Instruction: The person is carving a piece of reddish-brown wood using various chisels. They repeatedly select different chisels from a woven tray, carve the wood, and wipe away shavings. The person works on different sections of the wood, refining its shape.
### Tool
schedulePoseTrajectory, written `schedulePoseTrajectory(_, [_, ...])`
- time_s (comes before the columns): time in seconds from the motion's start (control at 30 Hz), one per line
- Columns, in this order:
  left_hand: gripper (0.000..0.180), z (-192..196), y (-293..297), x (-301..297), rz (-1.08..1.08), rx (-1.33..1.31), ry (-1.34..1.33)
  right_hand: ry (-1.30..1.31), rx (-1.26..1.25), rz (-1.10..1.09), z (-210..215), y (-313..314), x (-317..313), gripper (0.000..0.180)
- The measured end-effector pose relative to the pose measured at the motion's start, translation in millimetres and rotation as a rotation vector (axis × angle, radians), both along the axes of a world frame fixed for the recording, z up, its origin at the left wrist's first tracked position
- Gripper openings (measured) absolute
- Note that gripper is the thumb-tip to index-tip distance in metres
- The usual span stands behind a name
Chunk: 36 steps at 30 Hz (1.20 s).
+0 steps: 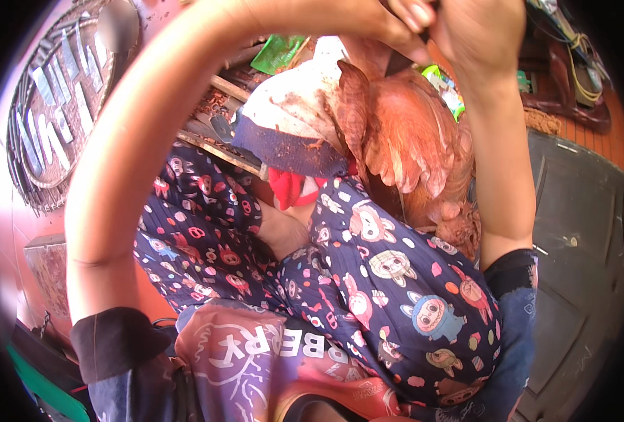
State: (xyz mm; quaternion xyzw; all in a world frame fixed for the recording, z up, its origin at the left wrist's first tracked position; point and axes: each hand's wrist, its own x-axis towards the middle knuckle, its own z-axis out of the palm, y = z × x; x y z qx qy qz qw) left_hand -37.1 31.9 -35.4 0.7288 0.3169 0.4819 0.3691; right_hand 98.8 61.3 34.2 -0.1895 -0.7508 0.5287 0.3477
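A carved reddish-brown wooden piece (417, 144) with fan-like ridges lies beside my knee, wood dust on it. Against it rests a bundled white cloth (291, 98) with a navy band. Above the carving, my left hand (400, 32) is closed around a dark, pointed blade-like tool (398, 63) whose tip angles down to the wood. Close by on the right, my right hand (477, 35) is curled into a grip at the top edge. What it holds is hidden, and I cannot tell whether it is the same tool.
A round woven tray (62, 105) of flat metal tools sits at the far left, above a wooden box (48, 271). Wooden slats (217, 149) with shavings and a green packet (277, 54) lie ahead. A dark panelled board (576, 260) is on the right, below dark carved furniture (572, 88).
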Motion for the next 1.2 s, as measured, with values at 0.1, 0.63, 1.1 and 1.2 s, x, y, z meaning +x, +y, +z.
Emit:
schedulePoseTrajectory(0.1, [0.011,19.2,-13.9,15.7,0.086,-0.217,-0.037,0.056,-0.116,-0.082,12.2,-6.0,6.4,0.043])
schedulePoseTrajectory(0.63, [0.031,47.3,-5.8,10.3,0.269,0.004,0.586,0.126,-0.172,-0.319,-12.4,-4.5,17.9,0.032])
schedulePoseTrajectory(1.1, [0.04,17.9,-11.7,16.0,0.265,0.06,0.334,0.108,-0.139,-0.146,-11.3,8.8,12.5,0.032])
schedulePoseTrajectory(1.2, [0.041,29.9,-15.0,3.5,0.314,0.084,0.36,0.113,-0.103,-0.187,-15.3,19.4,0.1,0.031])
